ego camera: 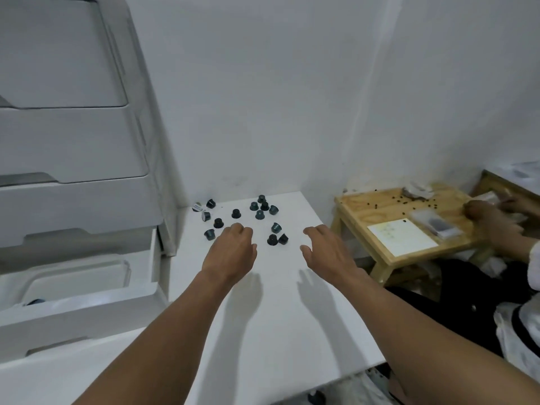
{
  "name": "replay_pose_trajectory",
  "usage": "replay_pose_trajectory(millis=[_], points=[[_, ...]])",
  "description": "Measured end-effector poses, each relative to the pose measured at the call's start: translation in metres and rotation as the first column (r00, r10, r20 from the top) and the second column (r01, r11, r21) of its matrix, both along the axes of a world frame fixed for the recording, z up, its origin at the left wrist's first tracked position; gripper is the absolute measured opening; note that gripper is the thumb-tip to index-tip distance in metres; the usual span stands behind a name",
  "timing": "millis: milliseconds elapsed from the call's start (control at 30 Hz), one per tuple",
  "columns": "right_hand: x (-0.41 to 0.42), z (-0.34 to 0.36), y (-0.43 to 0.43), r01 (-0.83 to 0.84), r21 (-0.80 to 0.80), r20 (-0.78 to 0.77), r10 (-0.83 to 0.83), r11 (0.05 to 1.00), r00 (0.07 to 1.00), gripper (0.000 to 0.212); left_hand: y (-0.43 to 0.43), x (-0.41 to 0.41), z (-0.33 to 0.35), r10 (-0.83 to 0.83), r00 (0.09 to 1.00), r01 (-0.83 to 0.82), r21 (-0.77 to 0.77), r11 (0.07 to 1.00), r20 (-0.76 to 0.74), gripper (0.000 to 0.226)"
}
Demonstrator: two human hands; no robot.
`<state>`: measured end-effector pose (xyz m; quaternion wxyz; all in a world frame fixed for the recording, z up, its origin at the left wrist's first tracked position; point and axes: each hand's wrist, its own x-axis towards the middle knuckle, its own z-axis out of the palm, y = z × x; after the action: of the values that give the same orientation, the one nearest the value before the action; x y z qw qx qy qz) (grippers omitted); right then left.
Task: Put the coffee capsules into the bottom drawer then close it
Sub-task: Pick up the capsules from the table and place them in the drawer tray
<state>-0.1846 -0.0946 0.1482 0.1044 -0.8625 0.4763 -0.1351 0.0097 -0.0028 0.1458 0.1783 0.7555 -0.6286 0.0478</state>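
Over a dozen dark coffee capsules lie scattered on the white table, labels unreadable. Left hand curled, right hand spread, both empty. Bottom drawer stands open.

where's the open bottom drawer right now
In the head view, the bottom drawer is pulled open at lower left, beside the white table, left of the left hand.

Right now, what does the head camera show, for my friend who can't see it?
Two bare hands, left hand and right hand, reach over a white table toward scattered dark coffee capsules. The bottom drawer of a white cabinet stands open on the left.
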Motion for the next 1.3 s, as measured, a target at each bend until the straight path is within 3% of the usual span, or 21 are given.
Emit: replay_pose_trajectory(millis=[467, 600, 967, 1100, 1300], points=[[0.031, -0.073, -0.127, -0.076, 0.158, 0.002, 0.077, 0.984, 0.997, 0.041, -0.133, 0.014, -0.069, 0.049, 0.985, -0.015, 0.208, 0.978, -0.163, 0.035], [0.05, -0.103, -0.164, -0.161, 0.135, 0.035, 0.158, 0.978, 0.987, 0.031, -0.172, 0.023, -0.093, 0.087, 0.966, -0.024, 0.246, 0.969, -0.246, 0.035], [0.098, -0.17, -0.216, -0.156, 0.3, 0.01, 0.161, 0.941, 0.987, 0.037, -0.24, 0.047, -0.164, 0.107, 0.931, 0.044, 0.399, 0.916, -0.349, 0.035], [0.1, -0.185, -0.226, -0.153, 0.336, 0.015, 0.157, 0.929, 0.987, 0.033, -0.25, 0.047, -0.179, 0.045, 0.928, 0.115, 0.398, 0.91, -0.37, 0.033], [0.099, -0.196, -0.232, -0.165, 0.321, 0.052, 0.156, 0.933, 0.986, 0.029, -0.261, 0.043, -0.188, 0.079, 0.917, 0.084, 0.383, 0.92, -0.391, 0.029]])
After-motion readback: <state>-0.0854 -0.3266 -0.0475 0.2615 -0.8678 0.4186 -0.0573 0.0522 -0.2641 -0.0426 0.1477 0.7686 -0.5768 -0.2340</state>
